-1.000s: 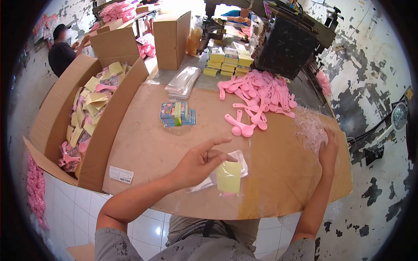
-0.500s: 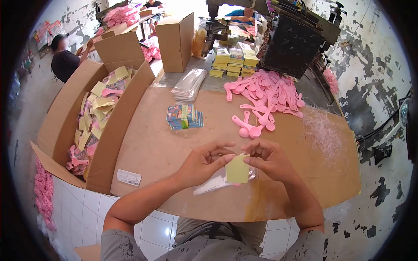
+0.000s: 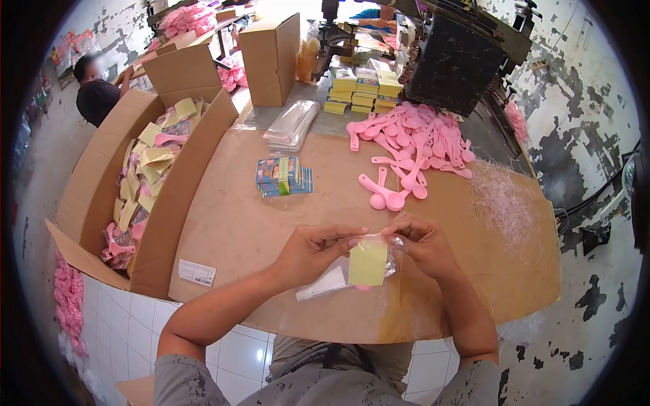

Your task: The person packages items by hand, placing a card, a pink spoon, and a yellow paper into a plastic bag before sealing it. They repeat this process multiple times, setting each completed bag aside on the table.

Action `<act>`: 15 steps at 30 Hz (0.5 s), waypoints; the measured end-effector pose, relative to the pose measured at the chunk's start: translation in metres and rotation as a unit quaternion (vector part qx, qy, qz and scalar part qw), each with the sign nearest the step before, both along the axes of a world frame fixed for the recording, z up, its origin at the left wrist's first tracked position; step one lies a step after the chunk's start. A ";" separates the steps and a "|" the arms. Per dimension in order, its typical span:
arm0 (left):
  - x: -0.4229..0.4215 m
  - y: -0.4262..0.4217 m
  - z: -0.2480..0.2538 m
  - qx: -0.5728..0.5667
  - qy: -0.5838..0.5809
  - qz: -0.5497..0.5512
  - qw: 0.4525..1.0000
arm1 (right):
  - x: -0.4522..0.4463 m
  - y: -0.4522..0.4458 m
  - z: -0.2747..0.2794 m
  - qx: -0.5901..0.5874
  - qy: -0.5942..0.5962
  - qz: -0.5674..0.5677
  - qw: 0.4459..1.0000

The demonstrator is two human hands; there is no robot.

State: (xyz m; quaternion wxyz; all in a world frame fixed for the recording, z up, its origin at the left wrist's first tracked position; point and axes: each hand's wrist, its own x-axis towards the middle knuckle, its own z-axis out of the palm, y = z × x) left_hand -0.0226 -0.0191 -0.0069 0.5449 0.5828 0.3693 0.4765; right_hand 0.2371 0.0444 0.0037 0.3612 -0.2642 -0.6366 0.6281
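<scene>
In the head view, my left hand and my right hand pinch the top of a clear plastic bag between fingers and thumbs. A plain yellow-green card shows through the bag, just below my fingertips. A bit of a pink spoon peeks out under the card's lower edge; the rest of it is hidden. Beside the bag, under my left wrist, lie flat clear plastic bags. Beyond my hands are loose pink measuring spoons and a stack of blue printed cards.
An open carton of packed bags stands at the left. Farther back are more plastic bags, card stacks, a spoon pile and a black machine. Plastic shreds lie right. A person works at far left.
My fingertips have shifted from the card's upper corners to the bag's top edge. The card now sits a little lower, with clear plastic showing above it.
</scene>
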 end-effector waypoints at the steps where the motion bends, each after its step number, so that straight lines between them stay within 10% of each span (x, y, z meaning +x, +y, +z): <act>1: -0.002 0.001 -0.002 0.017 0.014 -0.001 1.000 | 0.000 0.001 0.000 0.013 -0.003 0.003 1.000; 15: -0.006 0.004 0.002 -0.055 0.021 -0.021 0.998 | 0.006 0.002 0.007 0.091 -0.089 0.021 0.992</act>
